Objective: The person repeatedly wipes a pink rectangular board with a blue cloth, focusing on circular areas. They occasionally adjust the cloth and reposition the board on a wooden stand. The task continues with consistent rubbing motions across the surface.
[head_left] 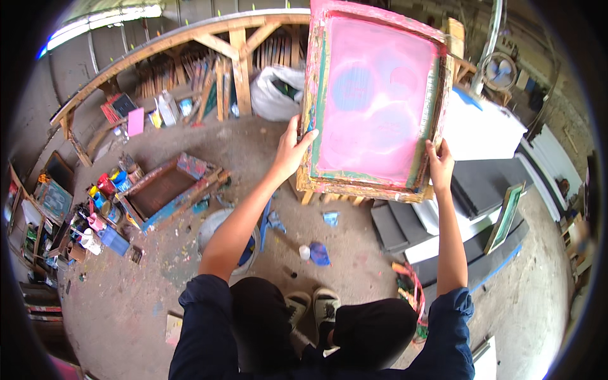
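Both my arms reach forward and hold up a screen-printing frame (380, 101), its pink mesh facing me with faint bluish round patches. Paint in pink, green and brown crusts its wooden border. My left hand (292, 147) grips the left side of the border, thumb on the front edge. On the opposite side, near the lower right corner, my right hand (441, 166) is closed round the border. The fingers behind the frame are partly hidden. Below my left forearm stands a bucket (212, 229), partly covered by the arm.
A paint-stained wooden frame (166, 190) lies at left beside several paint containers (104, 183). Dark flat sheets (487, 183) are stacked at right, with a smaller green-edged frame (505, 218) on them. Behind are a long wooden bench (183, 31), a white sack (269, 95) and a fan (500, 71).
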Demonstrator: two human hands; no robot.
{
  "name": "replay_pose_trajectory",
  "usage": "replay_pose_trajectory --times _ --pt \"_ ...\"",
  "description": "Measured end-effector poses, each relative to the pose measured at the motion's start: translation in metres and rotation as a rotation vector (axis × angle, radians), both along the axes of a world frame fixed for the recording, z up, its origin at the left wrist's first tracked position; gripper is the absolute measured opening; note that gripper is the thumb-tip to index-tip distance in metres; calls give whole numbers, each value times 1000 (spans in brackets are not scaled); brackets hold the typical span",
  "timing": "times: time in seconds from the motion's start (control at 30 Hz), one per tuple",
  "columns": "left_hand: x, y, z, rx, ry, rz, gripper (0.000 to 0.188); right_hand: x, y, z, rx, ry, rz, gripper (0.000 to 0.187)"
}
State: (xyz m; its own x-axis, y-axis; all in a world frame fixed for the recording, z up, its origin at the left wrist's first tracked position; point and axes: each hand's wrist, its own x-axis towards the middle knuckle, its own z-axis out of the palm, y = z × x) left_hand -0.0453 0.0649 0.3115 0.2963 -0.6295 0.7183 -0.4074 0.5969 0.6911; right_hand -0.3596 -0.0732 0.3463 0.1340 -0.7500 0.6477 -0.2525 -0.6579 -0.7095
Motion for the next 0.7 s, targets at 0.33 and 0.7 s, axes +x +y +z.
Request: replay_pose_trajectory --times 0.33,0.7 --pt "-33 82 117 -45 212 -21 53 -8 64 92 -46 -268 189 48" --pt "-4 93 98 -29 234 -11 58 34 92 73 42 -544 352 45"
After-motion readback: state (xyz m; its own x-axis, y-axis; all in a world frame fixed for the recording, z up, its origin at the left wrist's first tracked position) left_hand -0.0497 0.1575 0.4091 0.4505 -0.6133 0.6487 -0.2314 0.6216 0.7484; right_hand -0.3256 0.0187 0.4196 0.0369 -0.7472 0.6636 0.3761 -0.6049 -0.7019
